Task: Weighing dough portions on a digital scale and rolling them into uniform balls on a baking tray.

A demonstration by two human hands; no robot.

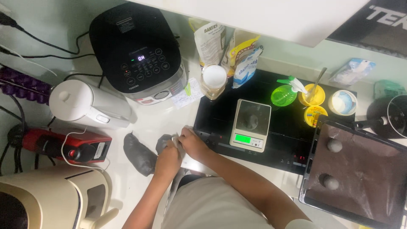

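Both hands meet at a lump of dark grey dough (163, 141) on the white counter. My left hand (168, 160) grips the lump from below. My right hand (191, 142) holds a small white scraper-like tool (176, 140) pressed into the dough; I cannot tell its exact kind. A longer log of the same grey dough (139, 154) lies just to the left. Right of my hands a small kitchen scale (251, 124) with a lit green display carries one grey dough ball (252, 121).
A black rice cooker (137, 48), white kettle (87, 104) and cream appliance (51, 199) crowd the left. The scale stands on a black induction hob (288, 135). A lined baking tray (356, 174) with two dough balls is at right. Cups, bags and a jar line the back.
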